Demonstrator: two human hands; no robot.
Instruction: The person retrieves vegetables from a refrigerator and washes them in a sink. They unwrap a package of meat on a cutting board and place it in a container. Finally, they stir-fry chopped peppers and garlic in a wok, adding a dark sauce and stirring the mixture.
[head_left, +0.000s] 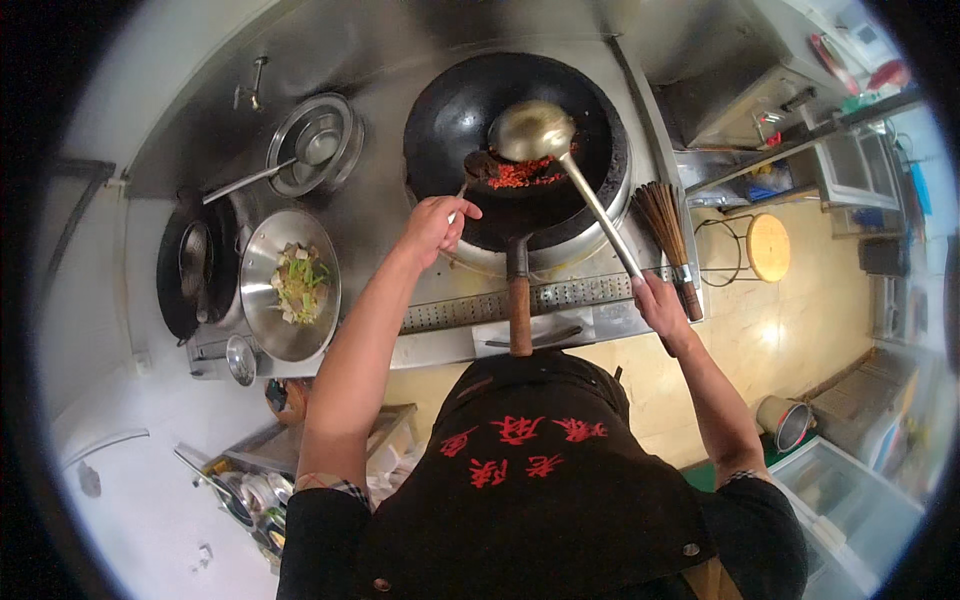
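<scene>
A black wok (450, 135) with a wooden handle (520, 319) sits on the stove in front of me. Chopped red chili (517, 174) lies in its bottom. My right hand (660, 304) grips the long handle of a metal ladle (536, 129), whose bowl hangs over the wok, back side up. At the wok's near left rim, my left hand (437, 229) holds a small spoon by its handle; the spoon's dark-looking bowl (480, 166) is beside the ladle, over the chili. Whether the spoon still carries anything cannot be told.
Left of the wok stand a steel bowl (255, 307) of chopped greens and pale pieces, a metal basin (279, 161) with a ladle, a second black wok (169, 262) and a small metal bowl (241, 360). A bamboo wok brush (660, 217) lies at right. A round stool (768, 247) stands beyond.
</scene>
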